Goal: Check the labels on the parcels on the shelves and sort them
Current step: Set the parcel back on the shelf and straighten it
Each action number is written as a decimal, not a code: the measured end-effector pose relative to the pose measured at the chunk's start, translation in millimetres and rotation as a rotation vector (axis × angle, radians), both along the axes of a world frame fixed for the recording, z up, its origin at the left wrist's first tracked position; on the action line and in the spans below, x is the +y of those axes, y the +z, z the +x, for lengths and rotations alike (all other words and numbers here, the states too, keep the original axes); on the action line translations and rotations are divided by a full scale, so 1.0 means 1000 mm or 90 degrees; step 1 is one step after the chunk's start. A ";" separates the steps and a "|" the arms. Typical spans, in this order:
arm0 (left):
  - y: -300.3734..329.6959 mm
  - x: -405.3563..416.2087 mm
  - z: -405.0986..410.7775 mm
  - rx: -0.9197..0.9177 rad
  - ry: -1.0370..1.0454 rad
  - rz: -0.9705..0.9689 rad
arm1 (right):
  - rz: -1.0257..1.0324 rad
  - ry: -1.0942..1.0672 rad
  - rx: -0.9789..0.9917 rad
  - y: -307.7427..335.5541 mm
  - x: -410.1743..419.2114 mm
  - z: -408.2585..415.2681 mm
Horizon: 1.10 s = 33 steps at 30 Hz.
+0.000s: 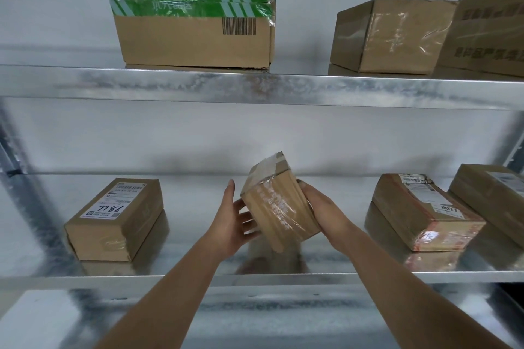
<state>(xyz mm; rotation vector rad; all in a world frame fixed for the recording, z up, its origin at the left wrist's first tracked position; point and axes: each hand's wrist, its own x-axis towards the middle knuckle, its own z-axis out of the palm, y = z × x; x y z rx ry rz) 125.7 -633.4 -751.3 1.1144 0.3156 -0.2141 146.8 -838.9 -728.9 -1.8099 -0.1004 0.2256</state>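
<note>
A small taped cardboard parcel (279,205) is held tilted above the middle shelf (198,252), one corner pointing up, no label showing. My right hand (323,208) grips its right side with fingers curled behind it. My left hand (235,217) has straight fingers against the parcel's left side, thumb raised. On the same shelf, a labelled parcel (116,218) marked 7486 lies to the left. To the right lies a labelled parcel (425,212) marked 8077.
Another labelled box (493,198) sits at the far right of the middle shelf. The upper shelf (255,88) carries a large box with green tape (192,11), a plain taped box (391,37) and a printed box (490,34). A lower shelf (269,317) lies below my forearms.
</note>
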 end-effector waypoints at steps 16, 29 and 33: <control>-0.028 0.004 0.018 0.034 -0.035 0.284 | -0.146 -0.002 -0.076 -0.015 -0.001 0.009; -0.007 -0.004 0.047 0.045 -0.150 0.450 | 0.000 -0.057 0.151 -0.035 -0.001 0.039; -0.007 -0.001 0.054 0.052 -0.149 0.428 | -0.008 -0.052 0.177 -0.034 -0.002 0.046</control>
